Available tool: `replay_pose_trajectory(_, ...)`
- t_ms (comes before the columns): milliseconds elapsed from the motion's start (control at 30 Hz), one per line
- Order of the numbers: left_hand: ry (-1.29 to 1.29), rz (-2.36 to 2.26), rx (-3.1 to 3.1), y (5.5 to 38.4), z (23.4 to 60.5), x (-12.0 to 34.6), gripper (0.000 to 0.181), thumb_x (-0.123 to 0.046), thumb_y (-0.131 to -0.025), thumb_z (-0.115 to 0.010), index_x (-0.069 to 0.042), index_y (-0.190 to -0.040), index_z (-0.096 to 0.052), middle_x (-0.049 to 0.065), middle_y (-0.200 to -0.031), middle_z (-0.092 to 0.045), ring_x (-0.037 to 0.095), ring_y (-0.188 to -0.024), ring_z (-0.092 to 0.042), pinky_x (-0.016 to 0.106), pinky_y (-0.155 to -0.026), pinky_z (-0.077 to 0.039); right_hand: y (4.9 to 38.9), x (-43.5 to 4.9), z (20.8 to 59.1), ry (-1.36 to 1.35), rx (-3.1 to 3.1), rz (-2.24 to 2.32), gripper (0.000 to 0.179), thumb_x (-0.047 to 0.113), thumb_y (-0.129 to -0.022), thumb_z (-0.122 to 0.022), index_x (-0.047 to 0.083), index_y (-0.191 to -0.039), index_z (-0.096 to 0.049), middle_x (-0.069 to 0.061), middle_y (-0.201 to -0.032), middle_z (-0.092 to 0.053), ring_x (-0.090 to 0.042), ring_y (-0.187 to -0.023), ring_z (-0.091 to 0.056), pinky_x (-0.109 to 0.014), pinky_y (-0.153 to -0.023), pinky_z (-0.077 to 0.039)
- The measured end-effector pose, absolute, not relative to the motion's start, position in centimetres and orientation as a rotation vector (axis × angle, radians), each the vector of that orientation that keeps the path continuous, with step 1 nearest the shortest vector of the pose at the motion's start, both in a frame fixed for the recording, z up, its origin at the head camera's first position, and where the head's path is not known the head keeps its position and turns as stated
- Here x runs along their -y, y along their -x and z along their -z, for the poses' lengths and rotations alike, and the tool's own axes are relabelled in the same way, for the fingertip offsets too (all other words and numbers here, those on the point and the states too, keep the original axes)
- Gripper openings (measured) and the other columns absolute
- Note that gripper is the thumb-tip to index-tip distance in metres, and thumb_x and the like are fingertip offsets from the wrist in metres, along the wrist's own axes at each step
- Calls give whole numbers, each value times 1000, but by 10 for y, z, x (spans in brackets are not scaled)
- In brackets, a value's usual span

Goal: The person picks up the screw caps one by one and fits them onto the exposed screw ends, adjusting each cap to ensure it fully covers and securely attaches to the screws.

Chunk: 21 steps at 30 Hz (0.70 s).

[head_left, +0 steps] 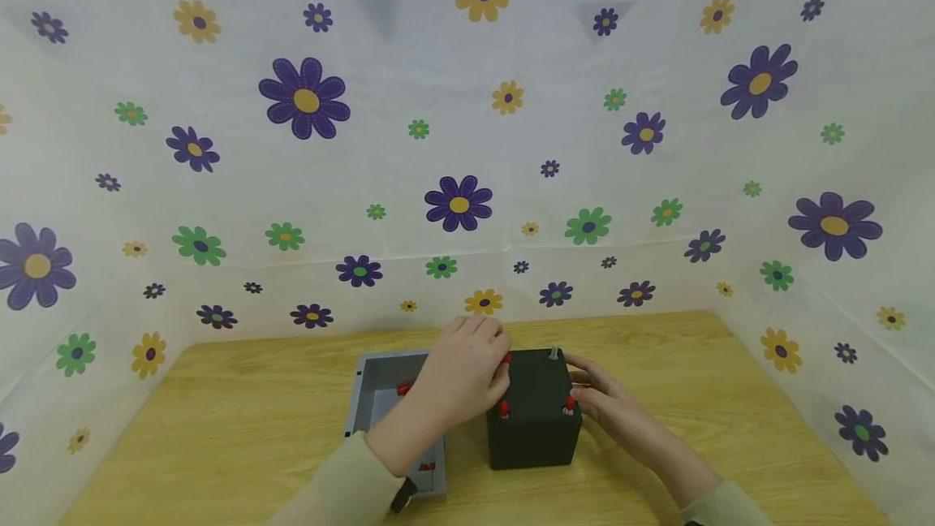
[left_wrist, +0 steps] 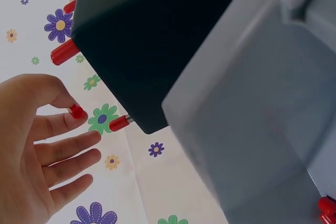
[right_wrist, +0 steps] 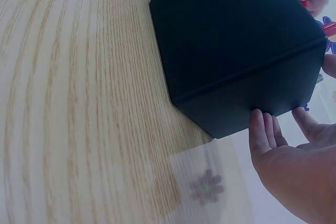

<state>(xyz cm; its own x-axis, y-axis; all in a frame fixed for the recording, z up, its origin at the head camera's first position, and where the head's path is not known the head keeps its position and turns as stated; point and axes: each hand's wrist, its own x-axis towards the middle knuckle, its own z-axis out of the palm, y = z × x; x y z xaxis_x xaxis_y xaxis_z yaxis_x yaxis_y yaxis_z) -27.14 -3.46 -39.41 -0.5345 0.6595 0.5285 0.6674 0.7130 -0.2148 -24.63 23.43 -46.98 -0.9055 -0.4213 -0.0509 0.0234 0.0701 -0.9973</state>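
A black box (head_left: pixel 536 396) stands on the table, with red caps (head_left: pixel 504 409) on posts at corners of its top and a bare metal post (head_left: pixel 554 353) at the far right corner. My left hand (head_left: pixel 463 364) is over its left edge, pinching a small red cap (left_wrist: pixel 76 112) between thumb and index finger; the other fingers are loosely extended. Just beside that cap, another red cap (left_wrist: pixel 119 123) sits on a post. My right hand (head_left: pixel 617 412) rests its fingertips against the box's right side, steady and uncurled.
Left of the box is a grey tray (head_left: pixel 353 404), partly hidden by my left forearm, with red pieces (head_left: pixel 404 388) inside. The wooden table (head_left: pixel 241 428) meets a flower-printed cloth (head_left: pixel 394 136) behind and at both sides.
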Motion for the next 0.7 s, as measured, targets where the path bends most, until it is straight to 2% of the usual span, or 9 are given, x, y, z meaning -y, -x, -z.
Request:
replay_pose_trajectory(433,1015,26,2388,275,396,24,9,-25,-92,-76,-17,-96,-74,-1,-103,-70,18,-99,-66,33,-92,-57,245,-234,468,362,-2036,1885,71,26,-110,-49,5,-169,-16,-32,-164,-27,-22,-136,-53,-15,-105,-48)
replay_pose_trajectory(700,1017,6,2371,281,398,19,10,-28,-93,-75,-18,-95,-73,-1,-102,-70,18,-99,-66,33,-88,-56,245,-234,467,359,-2041,1876,71,27,-110,-49,5,-169,-16,-31,-165,-26,-25,-139,-52,-17,-106,-47)
